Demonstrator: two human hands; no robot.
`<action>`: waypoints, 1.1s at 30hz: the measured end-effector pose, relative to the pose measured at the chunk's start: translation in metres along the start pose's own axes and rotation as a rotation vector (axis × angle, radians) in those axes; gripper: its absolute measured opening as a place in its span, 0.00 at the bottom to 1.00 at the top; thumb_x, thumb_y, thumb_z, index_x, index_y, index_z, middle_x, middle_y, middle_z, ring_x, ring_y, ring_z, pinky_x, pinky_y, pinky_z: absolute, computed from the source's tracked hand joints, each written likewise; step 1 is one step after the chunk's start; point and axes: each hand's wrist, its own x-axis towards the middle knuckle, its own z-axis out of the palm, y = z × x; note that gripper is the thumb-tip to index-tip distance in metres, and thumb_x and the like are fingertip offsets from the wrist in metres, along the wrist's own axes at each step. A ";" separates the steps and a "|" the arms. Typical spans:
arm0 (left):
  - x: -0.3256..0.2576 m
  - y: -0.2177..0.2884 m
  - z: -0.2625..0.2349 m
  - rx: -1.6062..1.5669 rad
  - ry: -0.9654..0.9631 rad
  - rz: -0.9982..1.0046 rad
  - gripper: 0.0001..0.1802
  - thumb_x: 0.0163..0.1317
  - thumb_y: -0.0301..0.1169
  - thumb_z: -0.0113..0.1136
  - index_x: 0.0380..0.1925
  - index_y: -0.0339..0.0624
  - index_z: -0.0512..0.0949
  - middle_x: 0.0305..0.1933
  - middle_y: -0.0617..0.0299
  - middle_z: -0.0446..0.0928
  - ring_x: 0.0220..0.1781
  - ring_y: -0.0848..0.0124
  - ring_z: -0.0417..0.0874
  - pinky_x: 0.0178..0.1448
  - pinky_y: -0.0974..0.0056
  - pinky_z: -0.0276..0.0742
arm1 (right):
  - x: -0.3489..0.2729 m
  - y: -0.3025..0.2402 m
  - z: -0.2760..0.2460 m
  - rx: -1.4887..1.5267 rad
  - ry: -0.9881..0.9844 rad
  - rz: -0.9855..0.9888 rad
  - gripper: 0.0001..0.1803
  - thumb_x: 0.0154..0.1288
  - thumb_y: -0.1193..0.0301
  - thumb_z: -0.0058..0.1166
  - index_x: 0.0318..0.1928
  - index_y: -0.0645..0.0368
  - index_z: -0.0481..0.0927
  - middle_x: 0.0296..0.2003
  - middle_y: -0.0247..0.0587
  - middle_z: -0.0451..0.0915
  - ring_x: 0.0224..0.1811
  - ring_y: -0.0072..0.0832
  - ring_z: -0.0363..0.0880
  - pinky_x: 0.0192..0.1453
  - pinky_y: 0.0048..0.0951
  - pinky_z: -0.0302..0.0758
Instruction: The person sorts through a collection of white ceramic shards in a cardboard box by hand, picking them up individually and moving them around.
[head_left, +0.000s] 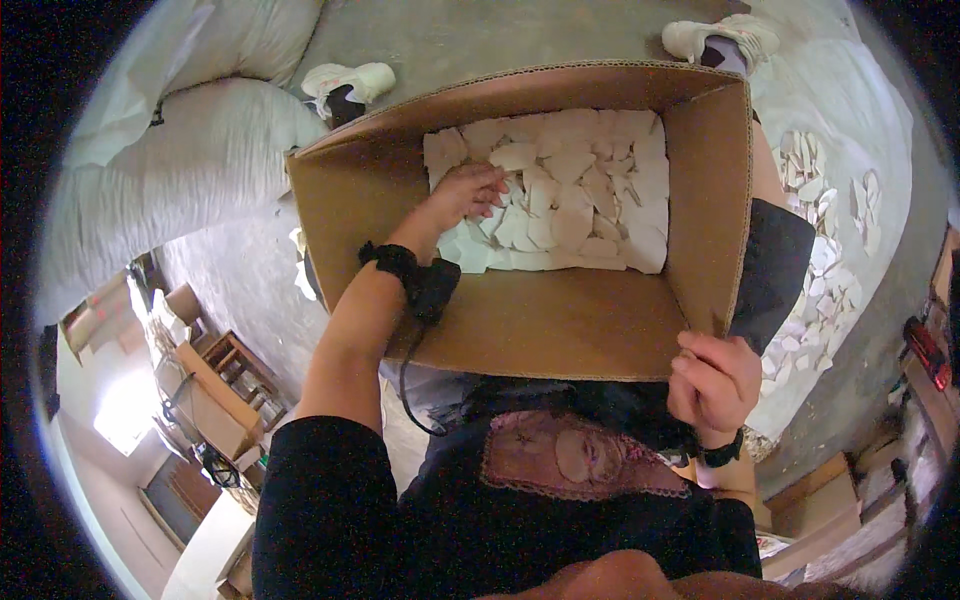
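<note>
An open cardboard box [580,320] sits in front of me, its bottom covered with flat, irregular white pieces [570,215]. Inside it, my left hand [470,195] hovers over or rests on the pieces at the left side; I cannot tell if it touches them. Its fingers are partly bent and apart, and I see nothing plainly gripped. Beside the fingertips lies a rounded white piece [514,157]. My right hand [715,380] is closed on the box's near right corner, fingers pinching the cardboard edge. Straps circle both wrists, and a dark device hangs from the left one.
White sheeting on the floor at right holds more white pieces [815,280]. Large stuffed white sacks [210,150] stand at far left. Two white shoes [350,80] show past the box. Cartons and a wooden rack [240,375] stand at lower left; another carton [820,500] at lower right.
</note>
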 end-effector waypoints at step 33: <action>0.028 -0.006 -0.023 -0.434 0.467 0.103 0.09 0.57 0.35 0.48 0.30 0.42 0.73 0.21 0.59 0.74 0.18 0.69 0.72 0.23 0.63 0.71 | -0.002 0.002 0.003 -0.019 0.036 -0.028 0.19 0.30 0.77 0.60 0.30 0.48 0.76 0.31 0.37 0.77 0.16 0.27 0.71 0.16 0.23 0.63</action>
